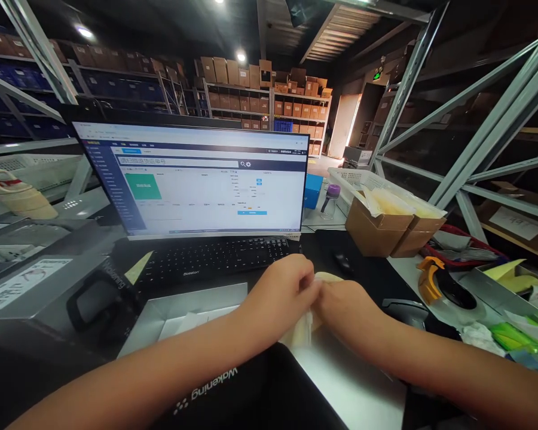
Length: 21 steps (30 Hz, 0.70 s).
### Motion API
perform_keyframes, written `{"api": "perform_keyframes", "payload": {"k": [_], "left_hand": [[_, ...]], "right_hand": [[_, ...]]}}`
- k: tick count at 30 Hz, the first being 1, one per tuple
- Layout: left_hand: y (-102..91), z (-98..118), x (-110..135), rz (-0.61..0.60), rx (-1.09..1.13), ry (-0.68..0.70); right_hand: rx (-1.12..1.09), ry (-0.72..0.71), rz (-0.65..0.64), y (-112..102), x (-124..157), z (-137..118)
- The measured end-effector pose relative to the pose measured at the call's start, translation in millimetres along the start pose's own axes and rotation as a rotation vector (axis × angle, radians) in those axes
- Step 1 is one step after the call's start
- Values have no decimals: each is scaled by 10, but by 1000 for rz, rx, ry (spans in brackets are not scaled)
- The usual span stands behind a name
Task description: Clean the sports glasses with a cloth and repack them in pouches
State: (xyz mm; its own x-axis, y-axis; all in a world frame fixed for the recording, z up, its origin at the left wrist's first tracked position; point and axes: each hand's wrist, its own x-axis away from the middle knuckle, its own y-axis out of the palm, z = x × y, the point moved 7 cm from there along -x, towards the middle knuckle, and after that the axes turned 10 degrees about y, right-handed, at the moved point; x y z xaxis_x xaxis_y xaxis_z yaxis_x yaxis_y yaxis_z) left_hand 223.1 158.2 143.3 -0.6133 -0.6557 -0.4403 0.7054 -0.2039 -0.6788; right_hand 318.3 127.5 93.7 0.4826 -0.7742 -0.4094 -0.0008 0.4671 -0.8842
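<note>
In front of the keyboard [224, 257] my two hands meet, closed, over a pale cream-coloured, partly see-through wrapper [303, 332]. My left hand [289, 278] has its fingers curled at the wrapper's upper part. Close against it, my right hand [341, 304] grips the same piece, its fingertips mostly hidden. What the wrapper contains, if anything, I cannot make out. Below my right hand lies a white flat panel [354, 382]. Left of my hands, partly under my left forearm, is an open grey-white box [161, 307] with pale sheets inside.
A monitor [197, 185] stands behind the keyboard. At left sits a dark grey box [36, 286] with a label. To the right are a mouse [341, 261], a scanner [406, 312], a tape dispenser [446, 289] and cardboard boxes [376, 230] stuffed with pale wrappers. Metal racks surround the desk.
</note>
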Motion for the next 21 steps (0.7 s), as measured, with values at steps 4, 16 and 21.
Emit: {"api": "perform_keyframes", "payload": {"k": [4, 16, 21], "left_hand": [[-12, -16, 18, 1, -1, -32], [76, 4, 141, -27, 25, -45], [118, 20, 218, -43, 41, -27]], "right_hand": [[13, 24, 169, -375, 130, 76], [-111, -78, 225, -506, 362, -22], [-99, -110, 292, -560, 399, -80]]}}
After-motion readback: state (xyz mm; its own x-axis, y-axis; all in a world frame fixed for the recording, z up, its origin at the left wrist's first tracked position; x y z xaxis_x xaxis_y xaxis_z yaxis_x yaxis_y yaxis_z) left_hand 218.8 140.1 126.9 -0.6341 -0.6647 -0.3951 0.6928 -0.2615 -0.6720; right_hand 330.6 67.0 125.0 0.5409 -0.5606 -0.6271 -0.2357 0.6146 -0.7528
